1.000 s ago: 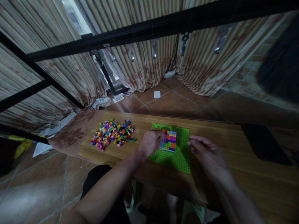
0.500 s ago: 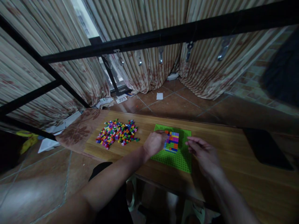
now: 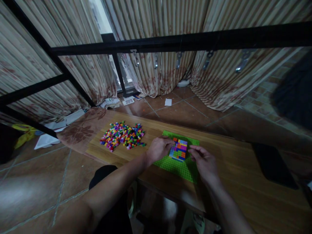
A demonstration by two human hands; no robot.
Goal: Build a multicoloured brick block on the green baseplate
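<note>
A green studded baseplate (image 3: 180, 170) lies on the wooden bench top, carrying a square block of multicoloured toy bricks (image 3: 179, 150). My left hand (image 3: 159, 149) reaches over the plate's left part. Its fingers are curled together at the block's left edge; what they pinch, if anything, is hidden. Close to the block's right edge is my right hand (image 3: 204, 162), thumb and forefinger drawn together. Anything between those fingertips is too small to make out. To the left, a loose pile of small coloured bricks (image 3: 122, 136) is spread on the wood.
A dark flat panel (image 3: 274, 165) rests on the bench (image 3: 229, 162) at the right. Black metal rails (image 3: 156, 44) with hanging hooks cross beyond the bench, in front of striped curtains (image 3: 156, 19). Papers (image 3: 128, 101) lie on the tiled floor. A brown patterned cloth (image 3: 81, 131) adjoins the bench's left end.
My right hand has moved left, from the plate's right side to the block's right edge. My left hand stays at the block's left side. The camera view has shifted slightly.
</note>
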